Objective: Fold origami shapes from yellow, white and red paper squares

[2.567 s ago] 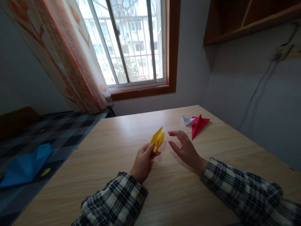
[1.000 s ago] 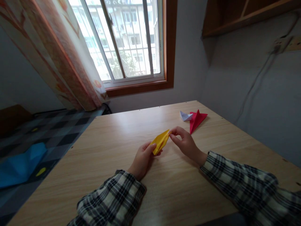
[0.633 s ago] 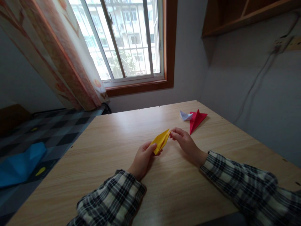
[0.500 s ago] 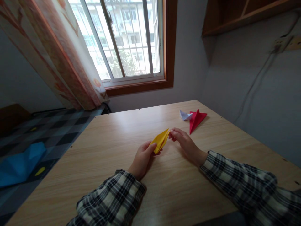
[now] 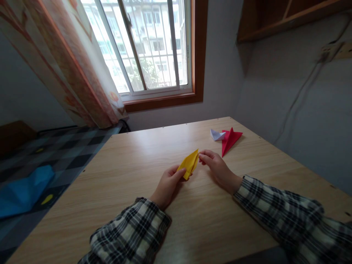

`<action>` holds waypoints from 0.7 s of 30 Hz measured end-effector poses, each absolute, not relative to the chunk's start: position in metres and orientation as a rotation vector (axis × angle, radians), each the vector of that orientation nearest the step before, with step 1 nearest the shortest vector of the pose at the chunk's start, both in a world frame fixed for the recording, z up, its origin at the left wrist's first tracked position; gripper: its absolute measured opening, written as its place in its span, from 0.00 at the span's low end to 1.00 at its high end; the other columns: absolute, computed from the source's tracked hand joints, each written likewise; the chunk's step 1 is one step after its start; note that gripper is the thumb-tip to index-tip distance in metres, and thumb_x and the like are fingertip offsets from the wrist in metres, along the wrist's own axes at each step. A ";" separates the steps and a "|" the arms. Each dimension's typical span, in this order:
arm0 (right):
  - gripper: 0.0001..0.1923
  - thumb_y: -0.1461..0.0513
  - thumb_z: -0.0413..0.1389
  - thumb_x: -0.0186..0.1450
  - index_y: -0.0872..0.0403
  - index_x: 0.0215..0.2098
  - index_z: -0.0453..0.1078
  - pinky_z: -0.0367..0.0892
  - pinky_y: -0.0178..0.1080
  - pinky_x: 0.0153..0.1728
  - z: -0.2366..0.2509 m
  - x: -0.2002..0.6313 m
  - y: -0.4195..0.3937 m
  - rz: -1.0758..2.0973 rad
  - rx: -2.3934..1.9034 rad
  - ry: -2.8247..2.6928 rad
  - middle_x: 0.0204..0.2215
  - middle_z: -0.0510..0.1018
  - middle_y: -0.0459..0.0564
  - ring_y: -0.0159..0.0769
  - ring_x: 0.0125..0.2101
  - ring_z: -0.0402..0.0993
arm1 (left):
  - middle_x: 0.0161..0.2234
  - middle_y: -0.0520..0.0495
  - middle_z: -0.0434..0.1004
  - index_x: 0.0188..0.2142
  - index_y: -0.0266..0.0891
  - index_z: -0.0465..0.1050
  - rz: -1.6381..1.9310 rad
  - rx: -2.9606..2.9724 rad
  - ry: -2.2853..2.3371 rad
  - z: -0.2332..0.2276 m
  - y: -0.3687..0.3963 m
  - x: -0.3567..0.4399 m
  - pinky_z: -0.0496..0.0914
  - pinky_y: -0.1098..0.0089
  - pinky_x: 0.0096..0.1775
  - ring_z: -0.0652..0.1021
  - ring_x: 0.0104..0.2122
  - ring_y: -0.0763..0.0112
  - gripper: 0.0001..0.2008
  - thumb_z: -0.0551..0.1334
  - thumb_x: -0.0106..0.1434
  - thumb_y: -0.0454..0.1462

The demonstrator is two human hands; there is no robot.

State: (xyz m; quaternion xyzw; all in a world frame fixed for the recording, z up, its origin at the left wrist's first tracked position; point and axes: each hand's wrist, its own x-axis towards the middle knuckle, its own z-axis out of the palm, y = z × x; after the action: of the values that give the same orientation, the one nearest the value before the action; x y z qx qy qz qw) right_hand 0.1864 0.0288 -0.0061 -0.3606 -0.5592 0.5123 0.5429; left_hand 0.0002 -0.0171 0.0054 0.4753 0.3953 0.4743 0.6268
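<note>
A folded yellow paper piece [image 5: 189, 164] is held just above a light wooden table [image 5: 132, 190], near its middle. My left hand [image 5: 167, 185] pinches its near lower end between thumb and fingers. My right hand [image 5: 216, 167] pinches its far upper tip from the right. Both wrists wear plaid sleeves.
A folded red paper piece [image 5: 230, 139] and a small white folded paper piece [image 5: 217, 135] lie at the table's far right. Left of the table are a checkered bed cover [image 5: 63, 154] and blue paper [image 5: 22, 190]. Window, curtain, wall shelf and socket stand beyond.
My right hand, open and apart 2.6 s ago, has come in and closed on the yellow paper's tip. The paper has been laid lower and flatter; little has moved in the last second.
</note>
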 end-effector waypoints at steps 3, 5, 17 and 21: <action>0.10 0.55 0.57 0.63 0.53 0.33 0.71 0.62 0.38 0.36 -0.006 0.187 0.030 1.203 -0.871 -1.312 0.29 0.72 0.44 0.35 0.32 0.66 | 0.35 0.45 0.78 0.39 0.34 0.79 1.070 1.086 0.893 0.003 -0.016 0.000 0.66 0.71 0.38 0.74 0.35 0.69 0.14 0.70 0.56 0.41; 0.11 0.53 0.57 0.64 0.52 0.30 0.69 0.61 0.38 0.35 -0.005 0.188 0.029 1.184 -0.880 -1.335 0.27 0.69 0.43 0.34 0.30 0.64 | 0.36 0.45 0.78 0.40 0.34 0.79 1.101 1.047 0.903 0.002 -0.015 0.000 0.67 0.71 0.38 0.74 0.35 0.69 0.14 0.71 0.55 0.40; 0.10 0.56 0.60 0.64 0.53 0.39 0.71 0.62 0.38 0.34 -0.012 0.181 0.022 1.312 -0.779 -1.722 0.29 0.71 0.44 0.34 0.31 0.66 | 0.42 0.46 0.79 0.45 0.38 0.74 1.222 0.950 0.891 0.001 -0.014 0.000 0.69 0.70 0.43 0.77 0.38 0.70 0.19 0.71 0.55 0.39; 0.10 0.56 0.60 0.64 0.53 0.38 0.71 0.63 0.38 0.35 -0.012 0.182 0.023 1.307 -0.764 -1.737 0.31 0.72 0.45 0.34 0.32 0.68 | 0.43 0.45 0.79 0.45 0.38 0.75 1.210 0.979 0.888 -0.002 -0.012 -0.001 0.69 0.69 0.44 0.77 0.39 0.69 0.18 0.71 0.55 0.38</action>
State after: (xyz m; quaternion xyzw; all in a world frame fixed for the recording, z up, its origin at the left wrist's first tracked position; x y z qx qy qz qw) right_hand 0.1817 0.0228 -0.0124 -0.3030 -0.6886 0.5183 0.4067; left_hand -0.0008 -0.0120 -0.0019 0.4267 0.3871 0.5274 0.6245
